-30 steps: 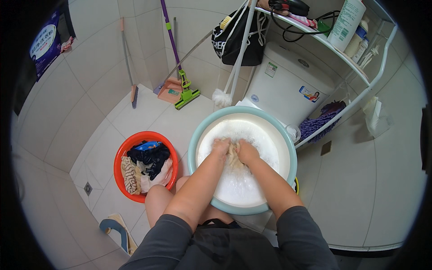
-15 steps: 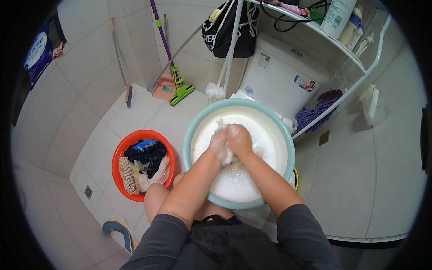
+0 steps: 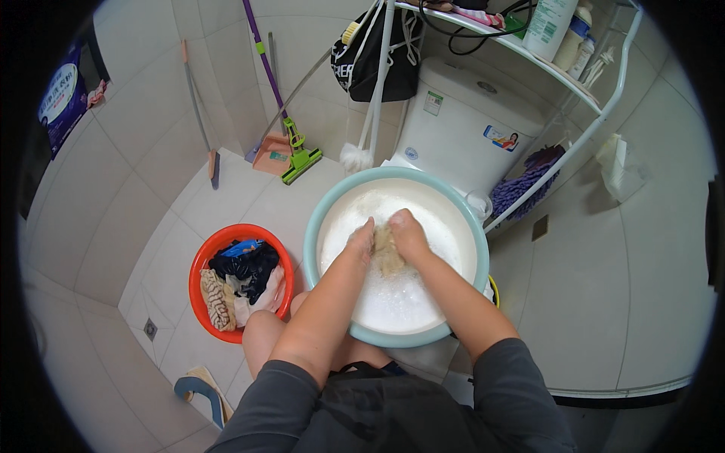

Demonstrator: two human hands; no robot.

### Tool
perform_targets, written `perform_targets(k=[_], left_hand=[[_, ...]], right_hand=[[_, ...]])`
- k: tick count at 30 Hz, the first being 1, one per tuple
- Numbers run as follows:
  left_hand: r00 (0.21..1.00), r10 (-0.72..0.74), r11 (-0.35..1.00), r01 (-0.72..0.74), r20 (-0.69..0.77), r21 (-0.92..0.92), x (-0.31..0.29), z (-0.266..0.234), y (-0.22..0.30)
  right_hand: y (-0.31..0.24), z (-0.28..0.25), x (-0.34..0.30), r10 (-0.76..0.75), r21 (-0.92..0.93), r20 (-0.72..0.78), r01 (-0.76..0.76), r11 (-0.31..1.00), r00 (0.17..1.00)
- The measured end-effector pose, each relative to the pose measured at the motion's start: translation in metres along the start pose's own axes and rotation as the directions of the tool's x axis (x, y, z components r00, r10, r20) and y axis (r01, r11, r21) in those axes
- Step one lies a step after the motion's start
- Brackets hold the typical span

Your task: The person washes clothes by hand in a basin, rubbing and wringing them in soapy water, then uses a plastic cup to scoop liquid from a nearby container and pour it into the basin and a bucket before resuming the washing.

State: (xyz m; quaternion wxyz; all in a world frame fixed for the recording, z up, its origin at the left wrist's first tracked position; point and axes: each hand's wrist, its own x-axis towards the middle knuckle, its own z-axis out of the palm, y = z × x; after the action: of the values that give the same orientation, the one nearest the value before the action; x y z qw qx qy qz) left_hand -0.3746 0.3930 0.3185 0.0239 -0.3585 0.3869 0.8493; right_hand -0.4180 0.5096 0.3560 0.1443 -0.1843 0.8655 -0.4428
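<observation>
A wide basin with a pale blue rim (image 3: 321,198) holds water covered in white suds (image 3: 400,306). Over its middle, a wet beige cloth (image 3: 388,255) stretches between my hands, its lower part down in the foam. My left hand (image 3: 362,238) grips the cloth from the left, fingers partly hidden by the hand itself. On the other side my right hand (image 3: 408,232) is closed on it, knuckles up, with foam on the fingers.
To the left, a red tub (image 3: 198,291) holds dark, white and patterned clothes. A green and purple mop (image 3: 302,162), a dustpan (image 3: 273,156) and a broom (image 3: 214,167) lean at the wall. Behind the basin are a toilet tank (image 3: 468,106) and a white rack (image 3: 609,113).
My hands were pressed together in thick foam; they are now slightly apart, and the beige cloth shows between them. The whole view has shifted slightly.
</observation>
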Motion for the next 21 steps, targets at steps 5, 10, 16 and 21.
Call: perform_targets(k=[5, 10, 16, 21], left_hand=[[0.985, 0.080, 0.990, -0.060, 0.155, -0.129, -0.019, 0.004, 0.002], [0.989, 0.101, 0.958, -0.126, 0.107, 0.256, -0.032, 0.022, 0.009], [0.931, 0.246, 0.446, -0.354, 0.268, 0.822, -0.038, 0.018, 0.038], [0.832, 0.364, -0.272, -0.335, 0.419, 0.902, -0.085, 0.040, 0.042]], right_hand=[[-0.044, 0.021, -0.032, -0.454, -0.009, -0.228, 0.464, 0.886, 0.862], [-0.036, -0.006, -0.001, -0.380, -0.154, -0.314, 0.348, 0.925, 0.870], [-0.034, -0.050, 0.015, -0.178, -0.179, -0.134, 0.153, 0.972, 0.975], [-0.031, -0.068, 0.024, 0.034, 0.307, -0.125, 0.006, 0.952, 0.992]])
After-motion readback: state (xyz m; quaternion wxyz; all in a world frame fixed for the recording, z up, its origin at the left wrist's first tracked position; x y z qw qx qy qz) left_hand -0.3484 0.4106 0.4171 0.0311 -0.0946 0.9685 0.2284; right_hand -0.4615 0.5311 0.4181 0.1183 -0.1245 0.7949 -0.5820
